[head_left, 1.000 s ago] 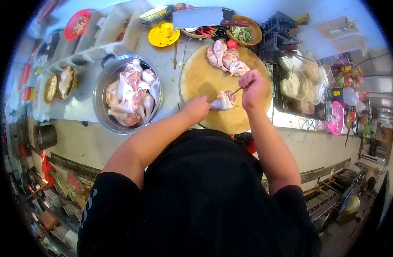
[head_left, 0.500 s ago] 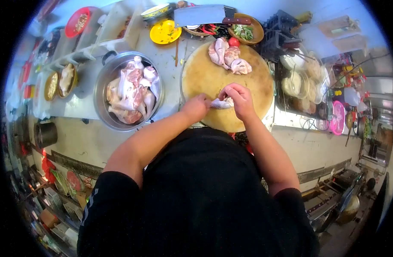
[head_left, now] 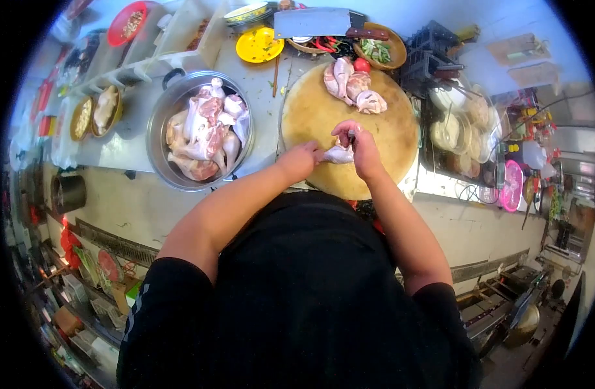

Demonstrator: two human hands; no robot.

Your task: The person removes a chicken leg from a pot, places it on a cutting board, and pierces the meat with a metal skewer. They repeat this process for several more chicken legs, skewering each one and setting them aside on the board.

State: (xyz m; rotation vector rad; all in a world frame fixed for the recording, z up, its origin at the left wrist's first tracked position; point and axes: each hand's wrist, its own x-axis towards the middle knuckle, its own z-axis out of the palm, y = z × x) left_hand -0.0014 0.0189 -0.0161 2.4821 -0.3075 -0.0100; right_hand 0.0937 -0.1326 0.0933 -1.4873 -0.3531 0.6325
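A chicken leg (head_left: 338,155) lies on the round wooden chopping board (head_left: 375,175) close to my body. My left hand (head_left: 302,161) grips its narrow bone end from the left. Over the thick end, my right hand (head_left: 362,146) is closed, fingers curled; a small greyish thing shows between them, too small to name. Farther back on the board lie several raw chicken legs (head_left: 352,84), with a tomato (head_left: 362,65) behind them. To the left, a large metal pot (head_left: 156,155) holds many more raw chicken legs.
A cleaver (head_left: 314,23) lies behind the board over bowls of chillies. Beside it stand a bowl of chopped greens (head_left: 396,52) and a yellow plate (head_left: 252,53). Plastic bins (head_left: 181,42) line the back left; dark crates (head_left: 427,48) and bowls stand right.
My right hand has risen slightly from the chicken leg, its fingers turned upward, exposing more of the leg. My left hand keeps its hold. The whole view has shifted a little.
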